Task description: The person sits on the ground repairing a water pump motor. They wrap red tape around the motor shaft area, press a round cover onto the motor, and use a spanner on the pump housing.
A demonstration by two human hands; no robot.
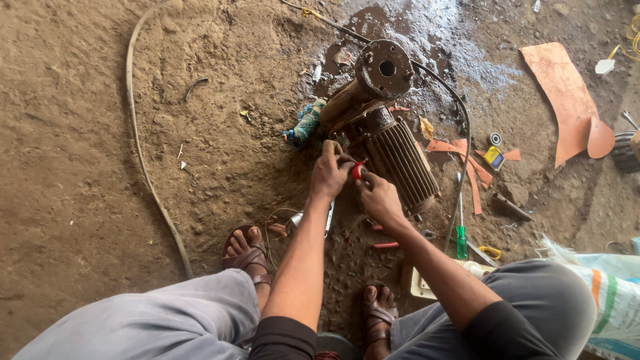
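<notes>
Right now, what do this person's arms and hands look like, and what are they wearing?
Both forearms are bare, with dark short sleeves ending just above the elbows. The left hand and right hand wear no gloves; no rings or watch can be seen. Below are grey trousers and brown strapped sandals.

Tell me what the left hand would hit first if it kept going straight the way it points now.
Probably the motor. The left hand points up and slightly right, its fingertips seemingly already at the motor's near end, beside the red piece the right hand pinches. Depth is hard to judge.
</notes>
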